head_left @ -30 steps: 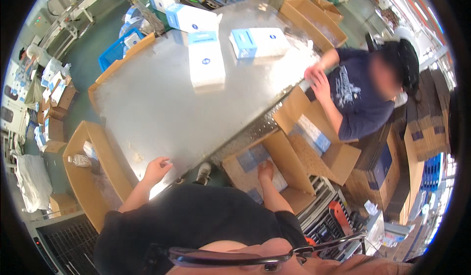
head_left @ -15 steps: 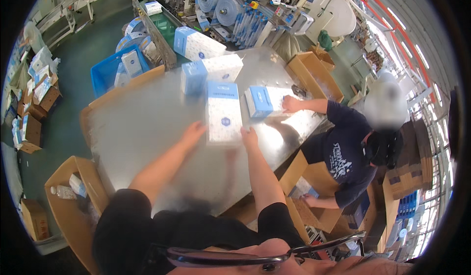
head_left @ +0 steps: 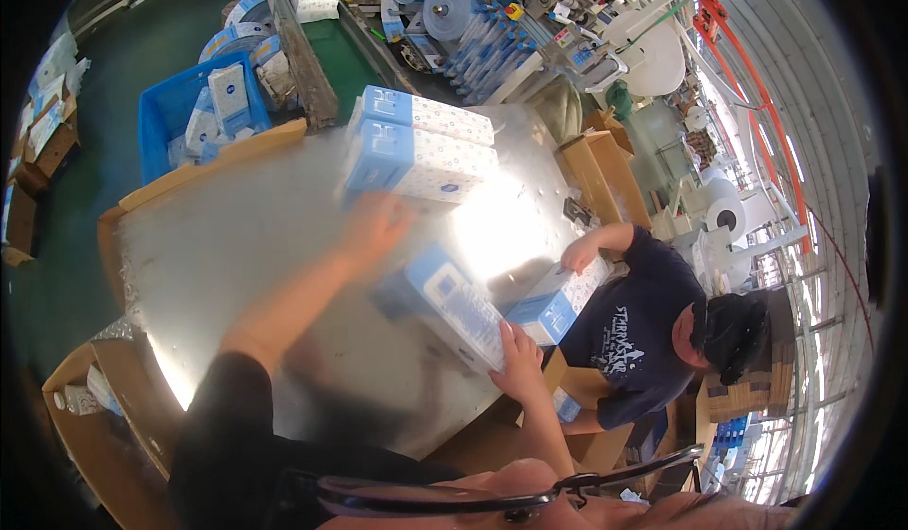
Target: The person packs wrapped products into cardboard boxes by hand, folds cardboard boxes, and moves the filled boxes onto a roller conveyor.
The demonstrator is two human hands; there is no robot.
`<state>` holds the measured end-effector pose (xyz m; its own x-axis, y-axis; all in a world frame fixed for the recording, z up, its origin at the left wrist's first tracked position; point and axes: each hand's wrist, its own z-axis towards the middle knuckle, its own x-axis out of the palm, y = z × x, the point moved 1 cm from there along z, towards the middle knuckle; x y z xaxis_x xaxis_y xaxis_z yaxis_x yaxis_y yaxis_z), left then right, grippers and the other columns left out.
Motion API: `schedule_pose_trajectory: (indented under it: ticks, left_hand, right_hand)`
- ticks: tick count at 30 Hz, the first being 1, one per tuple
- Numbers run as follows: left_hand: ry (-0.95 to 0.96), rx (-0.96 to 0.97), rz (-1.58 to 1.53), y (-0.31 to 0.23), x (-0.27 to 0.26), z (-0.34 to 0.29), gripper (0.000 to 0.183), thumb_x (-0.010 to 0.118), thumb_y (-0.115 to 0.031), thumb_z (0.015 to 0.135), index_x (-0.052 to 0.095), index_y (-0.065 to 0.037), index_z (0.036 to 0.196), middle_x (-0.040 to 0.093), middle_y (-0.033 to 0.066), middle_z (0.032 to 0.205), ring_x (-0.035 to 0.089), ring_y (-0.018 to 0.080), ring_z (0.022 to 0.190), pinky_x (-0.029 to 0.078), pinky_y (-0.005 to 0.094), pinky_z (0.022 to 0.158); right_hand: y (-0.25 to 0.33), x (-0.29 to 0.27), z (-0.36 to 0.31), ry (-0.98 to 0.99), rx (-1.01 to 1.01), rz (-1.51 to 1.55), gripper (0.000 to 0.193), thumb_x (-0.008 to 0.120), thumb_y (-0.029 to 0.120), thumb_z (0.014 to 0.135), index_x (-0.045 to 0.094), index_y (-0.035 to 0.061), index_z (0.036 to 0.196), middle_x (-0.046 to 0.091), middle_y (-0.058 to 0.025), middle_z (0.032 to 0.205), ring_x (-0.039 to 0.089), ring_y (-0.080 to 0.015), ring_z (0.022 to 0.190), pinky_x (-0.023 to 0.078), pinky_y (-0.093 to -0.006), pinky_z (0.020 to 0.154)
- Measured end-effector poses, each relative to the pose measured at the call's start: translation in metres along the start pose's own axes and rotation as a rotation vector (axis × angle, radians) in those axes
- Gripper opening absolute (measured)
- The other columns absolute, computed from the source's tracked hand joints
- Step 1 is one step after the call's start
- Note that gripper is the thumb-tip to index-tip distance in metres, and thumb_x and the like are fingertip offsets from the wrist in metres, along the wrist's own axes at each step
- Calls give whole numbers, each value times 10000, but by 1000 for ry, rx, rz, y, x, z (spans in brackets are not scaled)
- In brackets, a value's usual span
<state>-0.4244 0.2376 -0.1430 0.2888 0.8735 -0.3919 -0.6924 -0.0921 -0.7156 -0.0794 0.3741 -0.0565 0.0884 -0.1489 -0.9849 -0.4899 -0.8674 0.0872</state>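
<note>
My right hand [head_left: 518, 364] grips the near end of a blue-and-white tissue pack [head_left: 459, 311], which slants across the metal table [head_left: 255, 237]. My left hand [head_left: 378, 223] is off that pack, just in front of two tissue packs lying side by side [head_left: 430, 161]. Motion smears its fingers, so its grip is unclear. On the right, a co-worker's hand [head_left: 582, 251] rests on another tissue pack [head_left: 558, 301] near the table's edge. The co-worker's other hand is hidden at an open carton [head_left: 577, 383].
Beyond the table's far left stands a blue bin [head_left: 156, 119] holding packs. A conveyor [head_left: 350, 57] with one pack [head_left: 314, 0] runs behind. Open cartons stand at far right [head_left: 601, 175] and near left [head_left: 123, 426]. The co-worker [head_left: 634, 331] stands close on my right.
My left hand has left the pack that both hands held and moved toward the far packs. My right hand has turned that pack rightward. The co-worker's pack has moved nearer the right edge.
</note>
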Motion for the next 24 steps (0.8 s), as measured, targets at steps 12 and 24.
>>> schedule_pose_trajectory:
  ticks: [12,24]
  left_hand:
    - [748,-265,530,64,12,221,1221,889,-502,525,287,-81,1500,426,208,1453,434,341,1322,342,394,1088]
    - [884,-350,78,-3,-2,92,1028,896,-502,493,501,55,1262,632,219,1195,624,332,1085,482,377,936]
  right_hand:
    - [44,20,37,-89,-69,70,992,836,233,609,347,137,1467,436,-145,1350,408,-324,1282,242,-548,1095]
    - [72,62,48,-324,740,1505,736,657,203,876,257,104,1486,401,-190,1383,477,-348,1214,454,-534,933]
